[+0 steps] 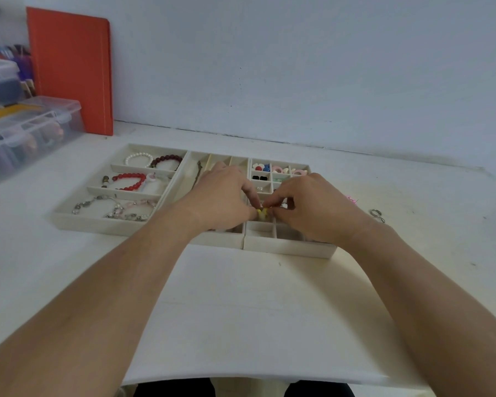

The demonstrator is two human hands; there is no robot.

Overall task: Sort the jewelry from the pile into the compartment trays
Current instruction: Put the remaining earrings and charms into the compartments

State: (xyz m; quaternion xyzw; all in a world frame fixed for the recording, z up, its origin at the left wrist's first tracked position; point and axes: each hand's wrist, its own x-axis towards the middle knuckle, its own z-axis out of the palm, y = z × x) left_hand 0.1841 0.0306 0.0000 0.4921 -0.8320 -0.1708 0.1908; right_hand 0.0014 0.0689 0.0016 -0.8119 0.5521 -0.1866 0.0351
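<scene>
Three cream compartment trays stand side by side on the table. The left tray (69,217) holds bracelets: pearl (138,160), dark red (166,161), bright red (128,180) and silver ones (118,209). The middle tray (184,179) has long slots with a thin chain (198,170). The right tray (287,247) has small cells with earrings and rings. My left hand (221,199) and my right hand (309,207) meet over the right tray and together pinch a small yellow piece (261,213) between their fingertips.
A metal ring (376,214) and a pink piece (351,199) lie on the table right of the trays. Clear plastic boxes (26,133) and an orange folder (72,70) stand at the far left against the wall.
</scene>
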